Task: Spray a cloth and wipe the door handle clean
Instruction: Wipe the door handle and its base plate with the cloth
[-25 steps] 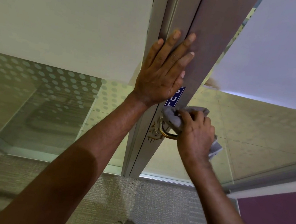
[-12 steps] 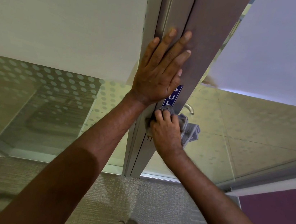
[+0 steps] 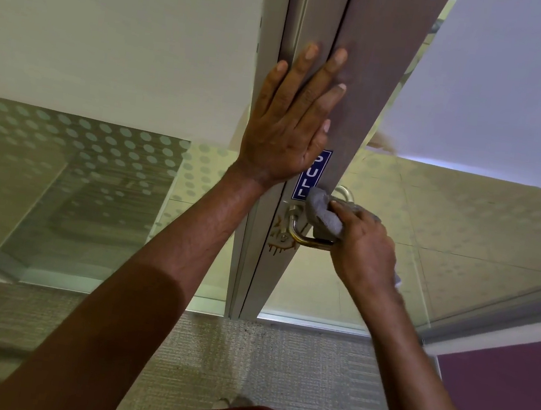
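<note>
My left hand [image 3: 286, 127] lies flat, fingers straight and slightly spread, on the door [image 3: 375, 81] to steady it, while my right hand [image 3: 364, 251] clamps the grey cloth [image 3: 321, 215] around the door handle [image 3: 296, 234] (just below the blue sign [image 3: 310, 175]) to rub it.

Grey carpet floor [image 3: 274, 370], door frame [image 3: 246, 270] standing on it

Office: frosted glass partition [image 3: 97, 154], carpet tiles [image 3: 276, 360]

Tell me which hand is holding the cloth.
The right hand grips the grey cloth against the door handle; the left hand lies flat on the door.
</note>
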`<state>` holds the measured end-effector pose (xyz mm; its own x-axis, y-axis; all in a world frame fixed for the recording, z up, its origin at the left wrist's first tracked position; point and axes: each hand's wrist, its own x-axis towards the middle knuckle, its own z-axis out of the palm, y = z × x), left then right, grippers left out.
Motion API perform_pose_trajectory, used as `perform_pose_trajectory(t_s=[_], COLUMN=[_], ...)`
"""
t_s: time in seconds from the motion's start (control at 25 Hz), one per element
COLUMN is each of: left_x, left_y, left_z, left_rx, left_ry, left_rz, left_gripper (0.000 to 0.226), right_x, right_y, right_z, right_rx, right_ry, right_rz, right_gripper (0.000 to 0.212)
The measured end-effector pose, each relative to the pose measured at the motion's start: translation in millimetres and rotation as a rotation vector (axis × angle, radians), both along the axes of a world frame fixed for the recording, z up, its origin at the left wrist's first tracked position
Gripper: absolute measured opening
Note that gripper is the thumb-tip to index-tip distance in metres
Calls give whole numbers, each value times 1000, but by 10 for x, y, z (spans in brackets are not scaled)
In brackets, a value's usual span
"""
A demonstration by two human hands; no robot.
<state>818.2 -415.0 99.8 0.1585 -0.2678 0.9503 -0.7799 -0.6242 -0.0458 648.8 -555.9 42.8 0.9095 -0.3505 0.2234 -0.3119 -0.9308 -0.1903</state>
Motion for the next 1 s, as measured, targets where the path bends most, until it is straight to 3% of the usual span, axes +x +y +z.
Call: perform_pose_trajectory(t_s=[0.08,0.2,0.28,0.44,0.6,1.0], left_x=[17,13,19,39,43,31], left_y=[-2,-13,-10,-20,-54,-40], left_z=[-7,-17,-22,-38,-71,-55], left_rx=[-12,-15,-12,-22,-36,-28], left_ry=[-6,-6,-11,-11,-7,5], left_rz=[-1,2,0,5,19,6], left_gripper=[41,41,41,41,41,41], right_x=[-46,-45,-40,16,181,412], right_y=[151,547,634,561,520,522], right_z=[-46,-339,-513,-664,-657,-487], right_rx=[-72,-196,-256,-274,-292,-398], right_ry=[-46,169,237,30,-38,38], right_rz=[-24,76,78,60,68,81], right_gripper=[70,84,80,64,43,33])
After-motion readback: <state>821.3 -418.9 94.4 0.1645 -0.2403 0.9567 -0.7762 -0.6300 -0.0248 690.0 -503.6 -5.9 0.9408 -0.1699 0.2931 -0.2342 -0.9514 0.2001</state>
